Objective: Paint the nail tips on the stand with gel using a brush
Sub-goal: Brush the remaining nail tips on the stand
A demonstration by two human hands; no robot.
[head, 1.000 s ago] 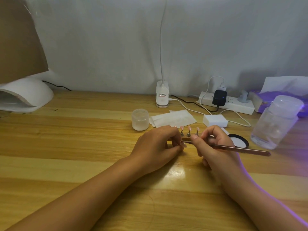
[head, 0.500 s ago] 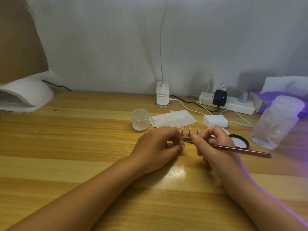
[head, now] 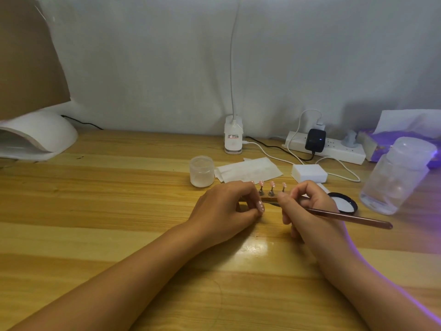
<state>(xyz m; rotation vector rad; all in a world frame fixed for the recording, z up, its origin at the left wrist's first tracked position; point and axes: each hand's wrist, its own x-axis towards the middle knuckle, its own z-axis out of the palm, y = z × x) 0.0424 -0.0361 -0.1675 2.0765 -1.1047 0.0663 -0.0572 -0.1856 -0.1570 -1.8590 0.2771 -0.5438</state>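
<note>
A small wooden stand (head: 268, 199) lies on the table in front of me with pink nail tips (head: 272, 184) standing on little metal pegs. My left hand (head: 226, 209) curls over the stand's left end and holds it, hiding that part. My right hand (head: 307, 206) pinches a long copper-coloured brush (head: 346, 217). The brush handle points right and its tip reaches left toward the stand, just in front of the pegs. The bristles are too small to make out.
A frosted jar (head: 201, 171) and white wipes (head: 248, 172) lie behind the stand. A black lid (head: 343, 204), a white block (head: 309, 173), a clear bottle (head: 397, 174) and a power strip (head: 329, 149) sit to the right. A white curing lamp (head: 35, 137) is at far left.
Hardly anything has moved. The brush tip has shifted slightly along the stand while both hands keep their hold.
</note>
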